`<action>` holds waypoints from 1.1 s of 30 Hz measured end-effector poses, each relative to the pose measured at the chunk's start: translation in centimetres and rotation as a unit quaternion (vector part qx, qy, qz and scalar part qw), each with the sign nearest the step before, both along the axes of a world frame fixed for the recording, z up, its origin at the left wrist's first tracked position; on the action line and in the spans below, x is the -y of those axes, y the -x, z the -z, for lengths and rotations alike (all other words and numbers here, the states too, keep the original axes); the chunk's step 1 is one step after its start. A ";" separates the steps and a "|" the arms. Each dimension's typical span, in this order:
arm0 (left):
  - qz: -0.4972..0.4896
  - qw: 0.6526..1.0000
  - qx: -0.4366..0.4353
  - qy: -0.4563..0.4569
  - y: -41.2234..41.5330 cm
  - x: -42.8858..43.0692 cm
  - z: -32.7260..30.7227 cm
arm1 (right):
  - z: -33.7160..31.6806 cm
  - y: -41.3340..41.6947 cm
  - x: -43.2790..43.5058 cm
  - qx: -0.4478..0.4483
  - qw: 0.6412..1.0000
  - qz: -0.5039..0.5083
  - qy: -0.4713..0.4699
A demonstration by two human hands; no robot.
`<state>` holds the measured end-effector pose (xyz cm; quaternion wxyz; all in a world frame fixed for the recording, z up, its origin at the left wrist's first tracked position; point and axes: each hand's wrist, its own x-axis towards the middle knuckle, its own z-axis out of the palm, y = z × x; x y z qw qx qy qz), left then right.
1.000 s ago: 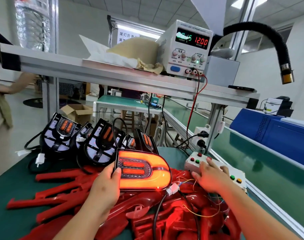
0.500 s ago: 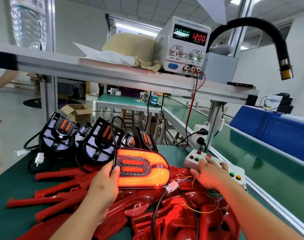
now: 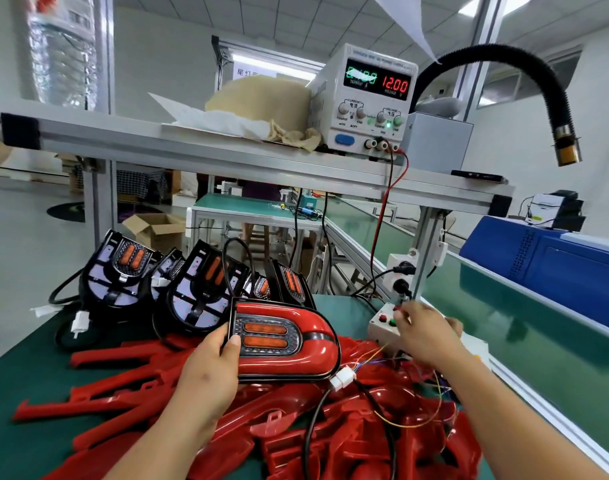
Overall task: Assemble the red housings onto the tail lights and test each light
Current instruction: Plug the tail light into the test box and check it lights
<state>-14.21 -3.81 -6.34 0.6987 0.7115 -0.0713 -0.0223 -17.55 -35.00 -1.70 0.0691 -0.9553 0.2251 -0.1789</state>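
Readout (image 3: pixel 361 76) smeared; right hand (image 3: pixel 424 334) blurred; left hand (image 3: pixel 209 372) grips tail light (image 3: pixel 285 358).

The tail light (image 3: pixel 289 355) went dark; the right hand (image 3: pixel 427 332) shifted along the button box (image 3: pixel 378 330).

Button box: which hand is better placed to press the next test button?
Right. The right hand lies on the button box, fingers beside its red and green buttons; the left hand grips the tail light, farther from the box.

Glossy red plastic housings (image 3: pixel 330 441) on matt green mat (image 3: pixel 36 375).
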 end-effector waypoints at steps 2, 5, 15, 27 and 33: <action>0.003 1.000 -0.003 0.004 0.0 0.1 -0.3 | -1.0 0.8 -1.3 0.113 0.993 -0.011 0.014; 0.009 1.000 -0.012 0.014 0.1 0.2 -0.7 | -1.4 2.3 -3.5 0.117 0.987 -0.112 -0.004; 0.018 0.999 -0.049 -0.012 0.4 -0.6 -1.3 | 3.5 2.9 -6.4 -0.040 0.982 -0.178 0.048; -0.058 0.942 0.085 -0.319 0.8 -1.1 -1.7 | 3.9 3.7 -4.3 0.095 0.967 -0.232 -0.034; -0.059 0.881 0.114 -0.454 0.9 -1.7 -2.2 | 3.8 3.6 -4.6 0.124 0.967 -0.219 -0.044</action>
